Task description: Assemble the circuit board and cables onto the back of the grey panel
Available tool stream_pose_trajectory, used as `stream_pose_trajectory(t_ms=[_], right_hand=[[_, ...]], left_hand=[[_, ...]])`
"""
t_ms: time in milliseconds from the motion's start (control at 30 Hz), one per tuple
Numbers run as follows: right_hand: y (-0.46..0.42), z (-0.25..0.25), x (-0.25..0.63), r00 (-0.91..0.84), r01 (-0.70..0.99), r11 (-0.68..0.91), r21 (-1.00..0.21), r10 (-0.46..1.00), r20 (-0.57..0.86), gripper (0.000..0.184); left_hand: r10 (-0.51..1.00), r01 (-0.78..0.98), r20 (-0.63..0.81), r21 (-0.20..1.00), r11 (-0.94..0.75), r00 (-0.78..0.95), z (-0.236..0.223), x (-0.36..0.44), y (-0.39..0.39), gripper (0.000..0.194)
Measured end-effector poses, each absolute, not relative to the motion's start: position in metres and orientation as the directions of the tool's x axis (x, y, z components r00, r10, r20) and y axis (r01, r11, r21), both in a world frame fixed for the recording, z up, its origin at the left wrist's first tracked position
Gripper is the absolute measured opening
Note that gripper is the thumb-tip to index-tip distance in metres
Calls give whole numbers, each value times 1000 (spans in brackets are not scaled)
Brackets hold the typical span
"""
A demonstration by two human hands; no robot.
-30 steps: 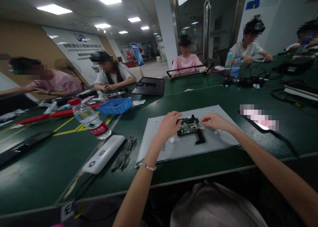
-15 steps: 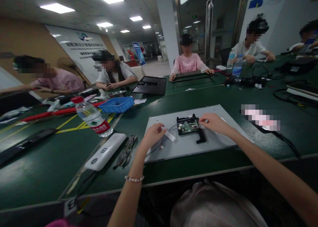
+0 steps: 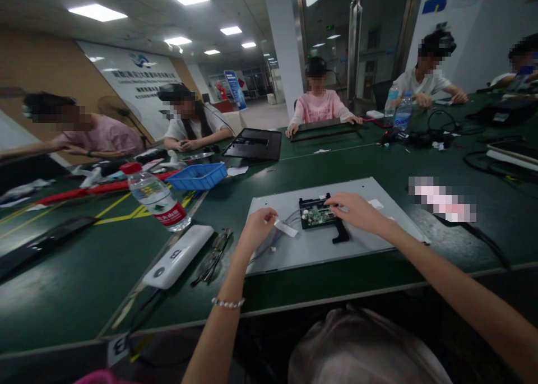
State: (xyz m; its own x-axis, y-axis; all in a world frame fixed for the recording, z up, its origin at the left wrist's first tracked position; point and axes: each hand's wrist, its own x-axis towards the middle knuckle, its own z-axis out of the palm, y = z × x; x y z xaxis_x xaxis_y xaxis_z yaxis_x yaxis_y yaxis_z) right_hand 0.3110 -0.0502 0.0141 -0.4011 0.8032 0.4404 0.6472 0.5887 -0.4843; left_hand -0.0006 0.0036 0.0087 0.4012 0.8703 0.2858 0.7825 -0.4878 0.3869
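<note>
A grey metal panel [image 3: 294, 255] lies on the green table, with a black plastic bracket [image 3: 341, 234] on top. Inside the bracket sits a green circuit board [image 3: 316, 214], and grey cables [image 3: 277, 237] run from its left side. My left hand [image 3: 259, 227], wearing a bead bracelet, is closed in a pinch at the upper end of a white strip [image 3: 288, 228] left of the board. My right hand [image 3: 357, 210] reaches over the board's right edge, fingertips together on or just above it. Whatever they pinch is too small to make out.
Left of the panel are eyeglasses [image 3: 213, 256], a white power bank [image 3: 180, 256], a water bottle [image 3: 156, 196] and a blue tray [image 3: 197, 176]. A phone-like object with a cable [image 3: 445, 202] lies right. Several people sit around the table; a black frame piece [image 3: 254, 144] lies further back.
My right hand has shifted left, from beside the bracket to over the board's right part. My left hand has hardly moved and stays at the white strip.
</note>
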Motion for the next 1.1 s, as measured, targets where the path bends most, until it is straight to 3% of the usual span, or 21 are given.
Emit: stream_pose_trajectory(t_ms=[233, 367, 467, 567, 700, 867, 1100], right_hand=[[-64, 22, 252, -740, 505, 830, -236, 557, 377, 38], [-66, 20, 227, -820, 450, 879, -155, 476, 317, 42], [-68, 18, 217, -832, 452, 879, -152, 477, 284, 39], [-71, 16, 214, -830, 459, 874, -158, 486, 275, 38], [-72, 12, 214, -825, 460, 874, -155, 485, 289, 40], [-74, 12, 213, -811, 467, 866, -177, 499, 305, 37], [-76, 10, 213, -791, 489, 846, -212, 533, 300, 36]], left_hand=[[878, 772, 263, 420, -477, 400, 7, -1, 4, 19], [878, 769, 289, 427, -476, 382, 7, -2, 2, 18], [844, 759, 407, 405, -510, 350, 12, 2, -3, 23], [781, 723, 462, 349, -596, 421, 18, 8, -9, 23], [720, 670, 364, 276, -689, 591, 22, 15, -14, 25], [712, 690, 316, 199, -696, 627, 21, 14, -15, 22], [782, 737, 210, 260, -623, 587, 19, 11, -14, 13]])
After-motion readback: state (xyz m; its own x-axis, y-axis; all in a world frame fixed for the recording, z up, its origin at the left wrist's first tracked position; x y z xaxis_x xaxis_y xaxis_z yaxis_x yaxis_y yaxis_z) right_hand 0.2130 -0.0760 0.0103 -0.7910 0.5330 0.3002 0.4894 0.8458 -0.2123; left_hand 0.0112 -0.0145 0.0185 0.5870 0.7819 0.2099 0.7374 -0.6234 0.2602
